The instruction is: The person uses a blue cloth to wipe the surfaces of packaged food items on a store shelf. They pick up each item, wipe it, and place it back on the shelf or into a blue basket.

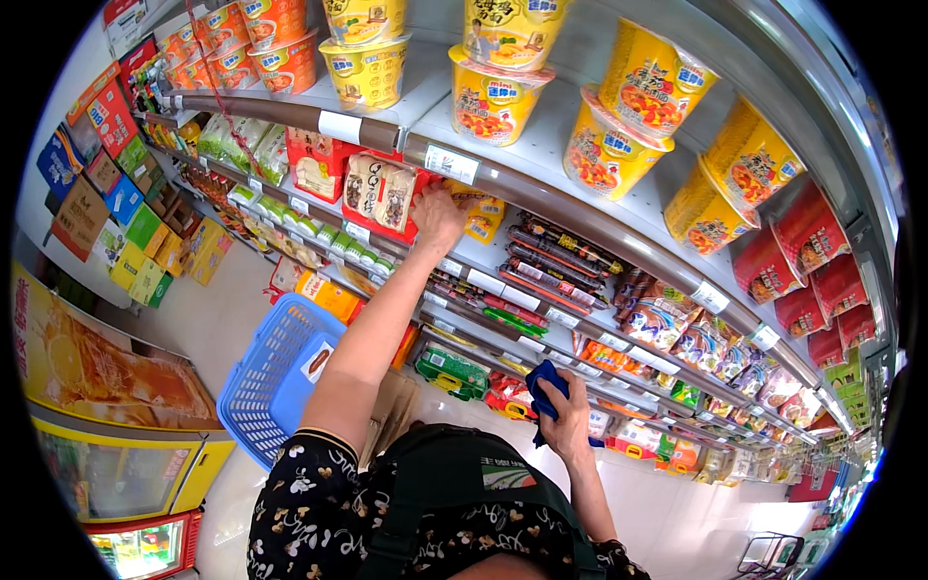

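Note:
My left hand reaches into the second shelf, under the ledge. It is against the right edge of a red package of dried noodles with a clear window. Its fingertips are partly hidden, so I cannot tell whether they grip the package. Just right of the hand lies a yellow packet. Lower down, in front of the shelves, my right hand is closed around a crumpled dark blue cloth. Another red noodle package stands to the left of the windowed one.
Stacked instant noodle cups line the top shelf. Dark wrapped sausage sticks lie right of the yellow packet. A blue plastic basket is below my left forearm. Stacked cartons and a yellow-framed freezer stand at the left.

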A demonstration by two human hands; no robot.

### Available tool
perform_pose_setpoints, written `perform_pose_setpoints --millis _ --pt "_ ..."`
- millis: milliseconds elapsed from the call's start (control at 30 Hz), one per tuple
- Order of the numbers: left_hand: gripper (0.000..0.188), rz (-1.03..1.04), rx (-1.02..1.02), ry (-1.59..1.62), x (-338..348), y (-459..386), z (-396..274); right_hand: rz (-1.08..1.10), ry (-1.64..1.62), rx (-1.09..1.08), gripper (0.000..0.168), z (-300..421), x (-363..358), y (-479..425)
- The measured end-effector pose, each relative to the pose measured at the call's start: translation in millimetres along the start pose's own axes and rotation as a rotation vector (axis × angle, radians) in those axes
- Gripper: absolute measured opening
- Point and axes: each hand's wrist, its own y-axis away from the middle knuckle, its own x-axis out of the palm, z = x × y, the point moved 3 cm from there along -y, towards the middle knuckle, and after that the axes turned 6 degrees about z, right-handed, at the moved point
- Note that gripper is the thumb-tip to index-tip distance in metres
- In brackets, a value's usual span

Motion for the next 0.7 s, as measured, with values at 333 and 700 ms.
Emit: perform_pose_setpoints --millis 333,700 --pt "0.036 0.006 0.078 1.085 -14.1 13.2 27.1 -0.014 -0.098 0.014 0.044 -0.4 -1.4 -12.9" --pt "0.049 0.853 -0.013 1.833 -46.8 197.6 5.9 -0.162 -0.28 -0.299 0.048 74.5 -31.6 -78.4"
